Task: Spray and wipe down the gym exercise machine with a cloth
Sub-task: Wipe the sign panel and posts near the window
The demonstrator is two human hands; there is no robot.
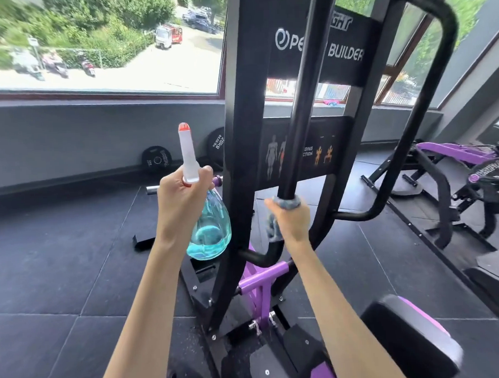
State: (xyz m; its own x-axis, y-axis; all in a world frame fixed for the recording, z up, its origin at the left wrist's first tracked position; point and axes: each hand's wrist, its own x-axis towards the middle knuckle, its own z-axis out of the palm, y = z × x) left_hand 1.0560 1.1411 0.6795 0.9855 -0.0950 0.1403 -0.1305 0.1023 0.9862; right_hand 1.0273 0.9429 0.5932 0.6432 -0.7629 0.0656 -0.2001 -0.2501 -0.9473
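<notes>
The left grip (183, 197) is curled round the neck of the spray bottle (210, 230), just left of the machine frame (240, 132). The bottle's long axis stands nearly upright in the picture. Its red-tipped nozzle (183, 127) points up and away toward the window (93, 52), and its blue-filled body hangs below. The right grip (289, 220) clasps a grey cloth (286, 203) round the black bar (304, 100), which rises steeply and leans right.
</notes>
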